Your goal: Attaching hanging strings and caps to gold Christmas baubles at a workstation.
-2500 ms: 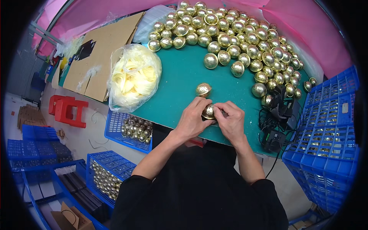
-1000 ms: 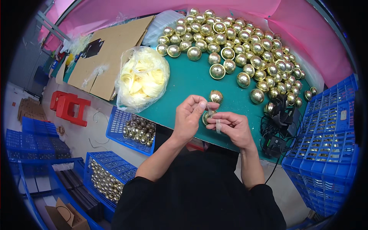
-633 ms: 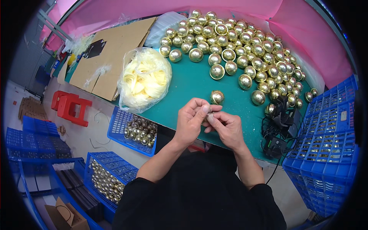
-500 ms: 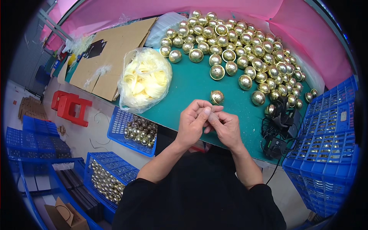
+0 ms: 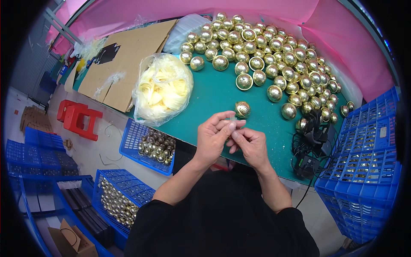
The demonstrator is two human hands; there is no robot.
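Observation:
Close together over the near edge of the green table, my two hands work with thumbs and fingertips nearly meeting. Between the thumb and fingers of my left hand (image 5: 212, 136) is a small translucent strip (image 5: 232, 116), its upper end poking out above the fingers. My right hand (image 5: 252, 147) is closed in a pinch just beside it; what its fingers hold, if anything, is hidden. Just beyond the fingertips a single gold perforated ball (image 5: 242, 109) rests on the table. A clear plastic bag of pale yellow strips (image 5: 165, 88) lies to the left of my hands.
Many gold balls (image 5: 274, 64) cover the far and right parts of the green table (image 5: 205, 98). Black adapters with cables (image 5: 314, 143) lie at the right edge, near stacked blue crates (image 5: 364, 167). Cardboard (image 5: 128, 60) lies left; below are a red stool (image 5: 81, 121) and a blue ball-filled crate (image 5: 128, 143).
My fingertips have parted slightly, and the translucent strip now shows above the left fingers. The right hand has shifted a little downward. The ball in front of my hands stays put.

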